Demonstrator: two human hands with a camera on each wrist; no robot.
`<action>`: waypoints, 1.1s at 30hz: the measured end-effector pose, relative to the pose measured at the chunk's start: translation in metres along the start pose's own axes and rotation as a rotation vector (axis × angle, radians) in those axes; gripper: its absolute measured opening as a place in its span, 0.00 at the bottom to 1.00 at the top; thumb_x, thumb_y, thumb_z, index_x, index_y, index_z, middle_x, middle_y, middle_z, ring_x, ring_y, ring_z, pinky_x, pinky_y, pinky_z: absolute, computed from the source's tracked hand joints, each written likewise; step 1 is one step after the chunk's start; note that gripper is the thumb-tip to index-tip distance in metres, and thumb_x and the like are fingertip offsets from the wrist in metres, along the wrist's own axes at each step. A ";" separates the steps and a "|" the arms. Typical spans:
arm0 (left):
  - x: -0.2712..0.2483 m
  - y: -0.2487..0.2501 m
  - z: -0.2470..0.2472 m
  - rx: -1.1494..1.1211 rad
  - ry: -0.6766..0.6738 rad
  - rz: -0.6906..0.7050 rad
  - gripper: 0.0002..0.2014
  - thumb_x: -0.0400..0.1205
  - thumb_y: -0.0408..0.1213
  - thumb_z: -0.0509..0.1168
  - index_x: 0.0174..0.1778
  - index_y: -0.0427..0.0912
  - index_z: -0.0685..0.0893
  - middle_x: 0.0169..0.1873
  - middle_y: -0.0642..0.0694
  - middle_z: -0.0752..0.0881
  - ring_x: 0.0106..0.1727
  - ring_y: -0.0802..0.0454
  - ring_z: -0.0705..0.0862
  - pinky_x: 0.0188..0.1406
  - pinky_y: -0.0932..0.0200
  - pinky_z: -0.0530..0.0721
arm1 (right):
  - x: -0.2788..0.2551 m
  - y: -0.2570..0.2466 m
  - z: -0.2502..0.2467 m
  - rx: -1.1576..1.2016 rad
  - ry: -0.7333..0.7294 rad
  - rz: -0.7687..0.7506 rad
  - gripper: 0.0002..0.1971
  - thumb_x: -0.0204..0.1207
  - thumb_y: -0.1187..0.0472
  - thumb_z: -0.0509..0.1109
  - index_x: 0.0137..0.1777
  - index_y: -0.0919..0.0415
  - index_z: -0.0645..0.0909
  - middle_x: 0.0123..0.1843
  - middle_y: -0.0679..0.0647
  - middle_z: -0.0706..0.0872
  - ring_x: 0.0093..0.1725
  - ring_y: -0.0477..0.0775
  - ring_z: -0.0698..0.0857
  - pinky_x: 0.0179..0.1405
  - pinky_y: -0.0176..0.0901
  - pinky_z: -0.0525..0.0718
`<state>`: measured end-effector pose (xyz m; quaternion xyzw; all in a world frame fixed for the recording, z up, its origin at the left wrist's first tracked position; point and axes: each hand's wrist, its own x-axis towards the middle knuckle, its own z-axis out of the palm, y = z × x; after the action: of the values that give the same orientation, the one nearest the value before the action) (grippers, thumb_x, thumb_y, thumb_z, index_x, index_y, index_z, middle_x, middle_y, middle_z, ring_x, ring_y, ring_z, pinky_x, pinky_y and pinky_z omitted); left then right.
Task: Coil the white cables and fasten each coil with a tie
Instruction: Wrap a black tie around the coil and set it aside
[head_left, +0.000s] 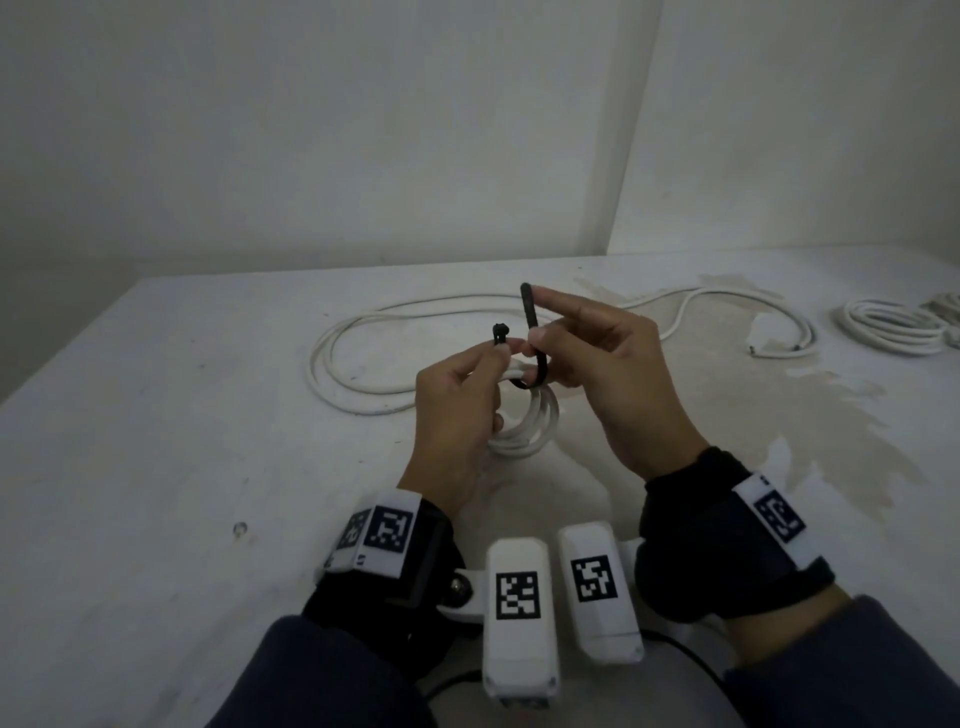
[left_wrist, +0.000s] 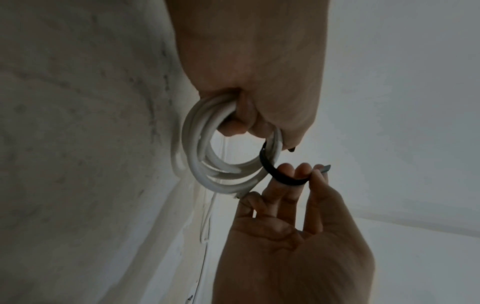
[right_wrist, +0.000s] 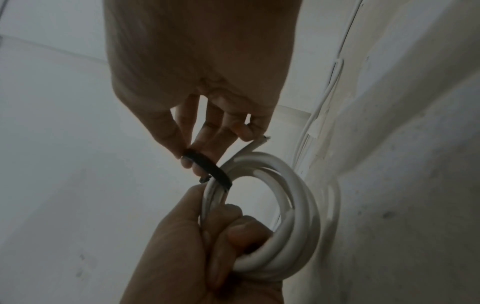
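Note:
My left hand (head_left: 505, 347) holds a small coil of white cable (head_left: 527, 428) upright above the table, its fingers curled through the loops (right_wrist: 285, 205). Its thumb and forefinger also pinch the head end of a black tie (head_left: 500, 333). The tie (left_wrist: 275, 173) passes under the top of the coil (left_wrist: 207, 160). My right hand (head_left: 539, 325) pinches the tie's strap (right_wrist: 207, 166) between thumb and fingers, with the tail pointing up. The tie's two ends stand apart, not joined. A short cut end of the cable sticks out by my right little finger.
A long loose white cable (head_left: 374, 358) lies on the white table (head_left: 156, 415) behind my hands. A second one with a plug (head_left: 769, 332) runs off to the right. At the far right lies a coiled white cable (head_left: 883, 327). Walls close the back and right.

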<state>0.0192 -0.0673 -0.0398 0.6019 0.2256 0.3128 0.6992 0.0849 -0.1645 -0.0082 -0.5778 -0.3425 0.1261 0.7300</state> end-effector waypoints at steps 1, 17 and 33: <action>0.000 0.000 0.000 0.003 0.001 0.011 0.10 0.84 0.35 0.63 0.43 0.47 0.90 0.16 0.58 0.70 0.22 0.61 0.67 0.22 0.67 0.69 | 0.000 0.001 0.000 0.014 0.004 0.011 0.16 0.77 0.75 0.67 0.59 0.59 0.85 0.29 0.53 0.87 0.28 0.47 0.83 0.30 0.30 0.81; -0.001 -0.001 -0.002 0.043 -0.050 0.126 0.10 0.84 0.36 0.64 0.41 0.42 0.89 0.19 0.55 0.76 0.23 0.60 0.67 0.22 0.63 0.69 | 0.004 0.011 -0.001 -0.113 -0.029 0.035 0.12 0.76 0.70 0.72 0.56 0.59 0.87 0.19 0.47 0.77 0.22 0.44 0.80 0.28 0.27 0.77; -0.001 -0.003 -0.003 0.123 -0.096 0.238 0.14 0.84 0.35 0.63 0.35 0.42 0.88 0.23 0.51 0.83 0.24 0.60 0.72 0.24 0.64 0.71 | 0.003 0.009 -0.002 -0.106 -0.058 0.076 0.11 0.78 0.71 0.69 0.59 0.64 0.86 0.24 0.60 0.77 0.21 0.44 0.79 0.23 0.23 0.72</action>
<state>0.0167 -0.0656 -0.0433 0.6803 0.1378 0.3499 0.6292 0.0902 -0.1622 -0.0156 -0.6245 -0.3476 0.1522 0.6826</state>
